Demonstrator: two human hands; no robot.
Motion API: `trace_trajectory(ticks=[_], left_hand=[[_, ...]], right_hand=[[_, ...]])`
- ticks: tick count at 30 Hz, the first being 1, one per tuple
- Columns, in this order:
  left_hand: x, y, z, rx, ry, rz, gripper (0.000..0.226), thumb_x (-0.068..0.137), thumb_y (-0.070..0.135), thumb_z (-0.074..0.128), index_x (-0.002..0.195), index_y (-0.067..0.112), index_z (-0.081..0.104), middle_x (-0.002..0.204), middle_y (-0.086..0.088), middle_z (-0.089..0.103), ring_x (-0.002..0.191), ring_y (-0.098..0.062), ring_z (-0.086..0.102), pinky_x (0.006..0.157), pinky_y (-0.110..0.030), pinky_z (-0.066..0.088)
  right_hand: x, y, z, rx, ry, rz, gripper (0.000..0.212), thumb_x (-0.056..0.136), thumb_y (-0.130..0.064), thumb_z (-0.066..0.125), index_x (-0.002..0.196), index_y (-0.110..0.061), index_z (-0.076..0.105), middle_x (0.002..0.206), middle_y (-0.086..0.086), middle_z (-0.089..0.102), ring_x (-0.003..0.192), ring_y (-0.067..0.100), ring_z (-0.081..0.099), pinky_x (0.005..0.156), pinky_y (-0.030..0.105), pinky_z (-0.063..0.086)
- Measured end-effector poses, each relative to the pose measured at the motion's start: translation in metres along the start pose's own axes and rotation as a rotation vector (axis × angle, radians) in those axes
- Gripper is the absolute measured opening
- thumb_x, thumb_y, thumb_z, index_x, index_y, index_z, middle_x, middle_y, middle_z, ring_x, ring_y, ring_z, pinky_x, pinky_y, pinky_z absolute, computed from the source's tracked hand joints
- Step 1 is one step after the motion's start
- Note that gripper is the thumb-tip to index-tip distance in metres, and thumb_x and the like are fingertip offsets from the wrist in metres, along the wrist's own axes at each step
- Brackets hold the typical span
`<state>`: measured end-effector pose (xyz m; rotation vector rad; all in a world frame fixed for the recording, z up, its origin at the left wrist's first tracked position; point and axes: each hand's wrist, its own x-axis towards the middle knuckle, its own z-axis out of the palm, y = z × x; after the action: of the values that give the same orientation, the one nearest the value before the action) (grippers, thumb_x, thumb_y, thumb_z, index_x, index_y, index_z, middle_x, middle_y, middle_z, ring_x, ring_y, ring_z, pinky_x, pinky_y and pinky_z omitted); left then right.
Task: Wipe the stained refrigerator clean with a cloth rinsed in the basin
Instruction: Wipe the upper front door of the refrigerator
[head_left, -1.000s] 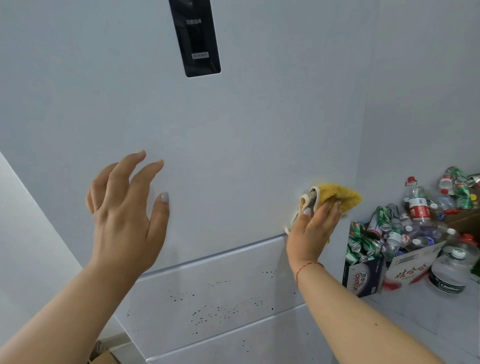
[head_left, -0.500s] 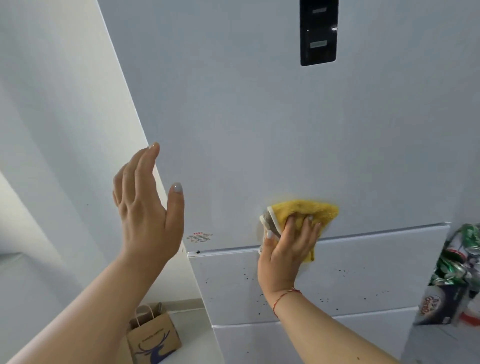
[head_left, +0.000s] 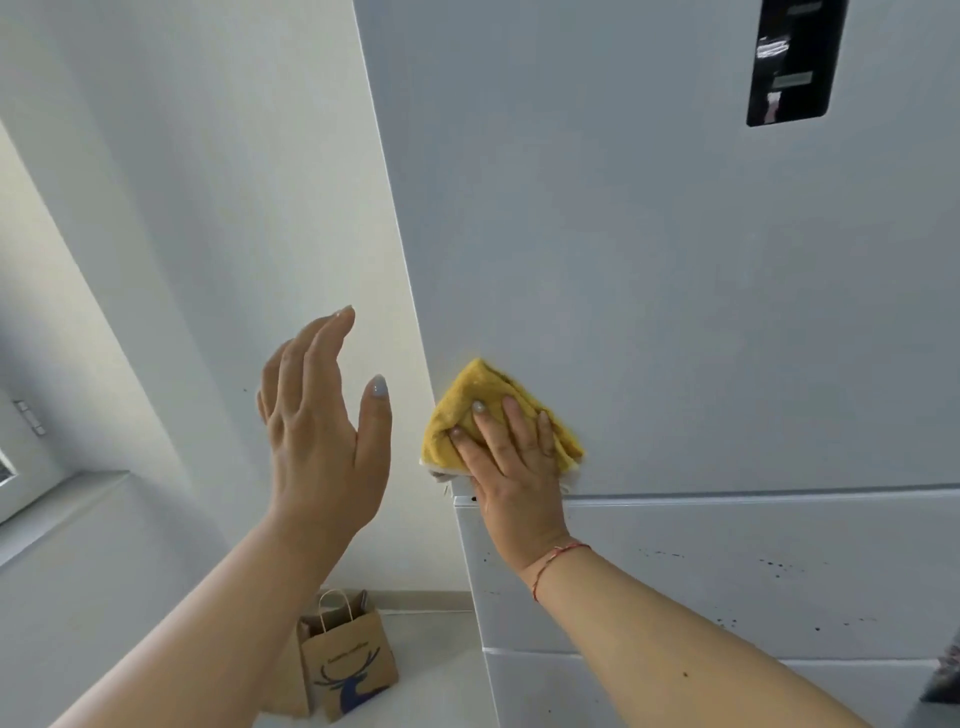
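Pressing flat against the refrigerator (head_left: 675, 270), my right hand (head_left: 511, 467) held the yellow cloth (head_left: 470, 402) to the lower left corner of the upper door, just above the seam where the drawer panel (head_left: 727, 577) began. The fingers (head_left: 514, 415) lay straight and spread over the cloth, pushing it onto the white surface rather than curling round it; a pale edge of the cloth showed under the heel of the palm. A thin red string bracelet (head_left: 558, 558) sat on that wrist.

My left hand (head_left: 322, 431) hung in the air beside the fridge's left edge, fingers together and nearly straight, thumb apart, gripping nothing and touching nothing.

Small dark specks (head_left: 774, 566) were scattered across the drawer panel below the cloth, mostly toward the right. A black control panel (head_left: 789, 62) was set high on the upper door. On the floor to the left of the fridge stood a brown paper bag (head_left: 345, 665) with a dark deer print, close to the white wall (head_left: 208, 208). I saw no basin from this angle.
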<state>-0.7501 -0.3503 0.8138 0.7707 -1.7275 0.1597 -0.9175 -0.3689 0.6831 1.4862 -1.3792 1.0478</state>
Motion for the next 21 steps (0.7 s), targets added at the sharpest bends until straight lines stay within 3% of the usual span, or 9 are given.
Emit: trace_trajectory(ticks=[4, 8, 12, 17, 21], left_hand=[[0.0, -0.001, 0.005, -0.021, -0.016, 0.007, 0.048, 0.094, 0.031, 0.039, 0.135, 0.009, 0.045, 0.135, -0.009, 0.049, 0.126, -0.019, 0.034, 0.103, -0.039, 0.029], [-0.001, 0.004, 0.012, -0.055, -0.027, 0.006, 0.046, 0.092, 0.029, 0.039, 0.133, 0.009, 0.048, 0.133, -0.006, 0.052, 0.125, -0.018, 0.035, 0.103, -0.039, 0.029], [-0.005, 0.011, 0.019, -0.092, -0.075, 0.027, 0.045, 0.091, 0.028, 0.039, 0.129, 0.009, 0.052, 0.127, -0.004, 0.056, 0.121, -0.019, 0.041, 0.103, -0.041, 0.034], [-0.013, 0.021, 0.028, -0.146, -0.118, 0.082, 0.035, 0.091, 0.027, 0.039, 0.114, 0.01, 0.06, 0.107, 0.001, 0.06, 0.106, -0.016, 0.044, 0.089, -0.043, 0.043], [-0.02, 0.028, 0.037, -0.182, -0.145, 0.097, 0.031, 0.092, 0.026, 0.039, 0.105, 0.01, 0.062, 0.1, 0.011, 0.053, 0.101, -0.006, 0.041, 0.089, -0.03, 0.037]], right_hand=[[0.008, 0.007, -0.002, 0.015, -0.113, -0.237, 0.028, 0.089, -0.013, 0.055, 0.111, -0.021, 0.07, 0.139, 0.0, 0.052, 0.137, 0.026, 0.032, 0.119, 0.046, 0.013], [0.007, 0.02, -0.017, -0.018, -0.291, -0.432, 0.026, 0.09, -0.015, 0.045, 0.096, -0.021, 0.07, 0.133, -0.001, 0.059, 0.136, 0.023, 0.039, 0.117, 0.042, 0.019], [0.005, 0.043, -0.033, -0.098, -0.417, -0.591, 0.021, 0.085, -0.018, 0.059, 0.102, -0.023, 0.07, 0.134, -0.005, 0.057, 0.135, 0.019, 0.042, 0.116, 0.04, 0.02], [-0.008, 0.082, -0.063, -0.134, -0.444, -0.626, 0.031, 0.089, -0.014, 0.045, 0.103, -0.023, 0.071, 0.131, -0.007, 0.059, 0.131, 0.015, 0.047, 0.112, 0.039, 0.027], [-0.023, 0.123, -0.092, -0.128, -0.422, -0.582, 0.032, 0.089, -0.011, 0.046, 0.102, -0.022, 0.073, 0.131, -0.006, 0.06, 0.13, 0.016, 0.048, 0.11, 0.04, 0.031]])
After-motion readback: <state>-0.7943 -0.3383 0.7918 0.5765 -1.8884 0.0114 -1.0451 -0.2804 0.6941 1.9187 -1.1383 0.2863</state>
